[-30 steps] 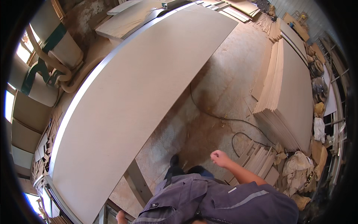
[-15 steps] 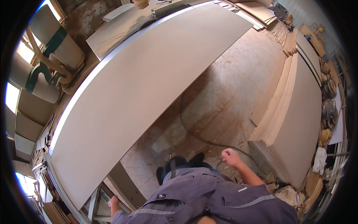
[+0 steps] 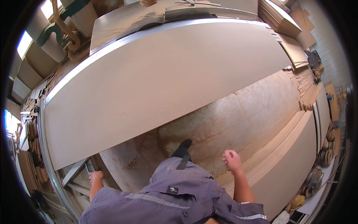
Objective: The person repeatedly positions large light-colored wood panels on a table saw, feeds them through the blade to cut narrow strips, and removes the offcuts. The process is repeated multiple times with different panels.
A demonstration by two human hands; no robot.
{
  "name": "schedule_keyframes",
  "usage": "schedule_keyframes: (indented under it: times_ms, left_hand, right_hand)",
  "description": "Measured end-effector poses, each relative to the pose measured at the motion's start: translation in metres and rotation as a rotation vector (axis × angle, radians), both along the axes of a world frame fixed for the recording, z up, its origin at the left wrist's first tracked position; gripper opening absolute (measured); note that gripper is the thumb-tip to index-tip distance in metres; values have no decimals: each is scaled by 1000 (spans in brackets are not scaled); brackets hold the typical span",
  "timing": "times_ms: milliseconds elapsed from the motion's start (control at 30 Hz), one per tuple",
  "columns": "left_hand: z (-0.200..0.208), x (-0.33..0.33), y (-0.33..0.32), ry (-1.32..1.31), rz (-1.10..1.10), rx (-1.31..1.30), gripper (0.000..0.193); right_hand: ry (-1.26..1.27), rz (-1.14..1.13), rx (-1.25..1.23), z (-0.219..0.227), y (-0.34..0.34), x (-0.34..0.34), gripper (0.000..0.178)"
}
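Observation:
A large beige board (image 3: 164,82) lies flat across the saw-like table in front of me, its long near edge running from lower left to upper right. My left hand (image 3: 96,176) is low at the left, its fingers curled, beside the metal frame (image 3: 76,172) below the board's near left corner. Whether anything is inside those fingers is hidden. Out in front of my body, my right hand (image 3: 232,159) is raised with loosely closed fingers and nothing visible in it. It is apart from the board and appears above the floor, close to a stack of boards (image 3: 287,149).
A metal rail (image 3: 46,138) curves past the board's left end. Dust-collector bags with a hose (image 3: 71,39) stand at the far left. More stacked panels (image 3: 278,16) are at the far right. Offcuts (image 3: 33,164) lie left of the rail. My shoe (image 3: 185,143) is on the dusty floor.
My view has turned to the right and I have stepped, so the board now lies more level across it. The right-hand stack is nearer. Both hands stay curled; the board seems unmoved on the table.

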State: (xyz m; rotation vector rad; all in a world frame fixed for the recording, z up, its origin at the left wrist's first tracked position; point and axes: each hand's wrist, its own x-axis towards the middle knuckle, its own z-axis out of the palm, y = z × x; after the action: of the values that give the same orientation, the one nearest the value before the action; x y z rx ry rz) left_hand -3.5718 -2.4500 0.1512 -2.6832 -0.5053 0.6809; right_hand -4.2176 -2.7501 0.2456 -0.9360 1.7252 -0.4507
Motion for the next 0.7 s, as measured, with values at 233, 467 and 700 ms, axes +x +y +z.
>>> schedule_keyframes:
  times_ms: [233,467,700]
  left_hand:
    - [45,-130,-146,12,-146,-1,85]
    - [3,-272,-253,-62,-219,6,79]
    - [24,-398,-400,-44,-203,22,70]
  right_hand:
    - [-42,-80,110,-2,-122,-94,27]
    - [-62,49,65,-21,-300,-217,27]
    - [-12,131,11,44,-480,-334,27]
